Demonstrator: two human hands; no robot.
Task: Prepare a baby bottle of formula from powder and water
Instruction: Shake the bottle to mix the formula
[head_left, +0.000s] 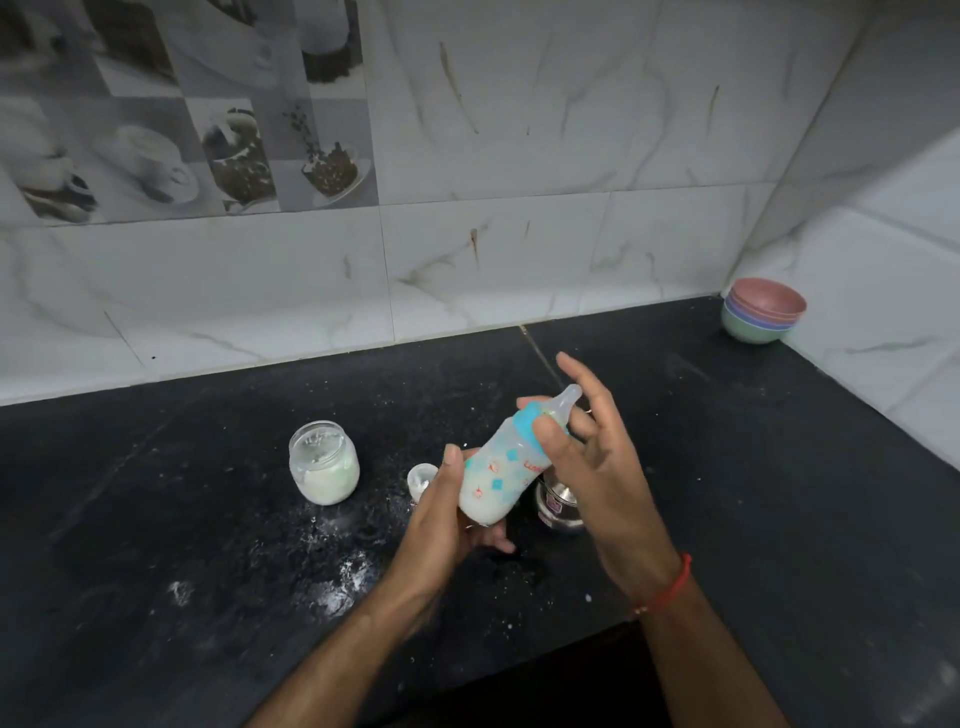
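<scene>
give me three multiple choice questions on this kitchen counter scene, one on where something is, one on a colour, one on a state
1. Where are the stacked bowls?
A. far right corner of the counter
B. beside the jar
C. in the left hand

2. What colour is the baby bottle's collar?
A. red
B. blue
C. yellow

3. How is the bottle held?
A. upright on the counter
B. upside down
C. tilted, in both hands

Answers:
1 A, they sit where counter meets the corner walls.
2 B, the ring under the teat is blue.
3 C, the left hand grips its base, the right hand its collar; teat points up-right.
</scene>
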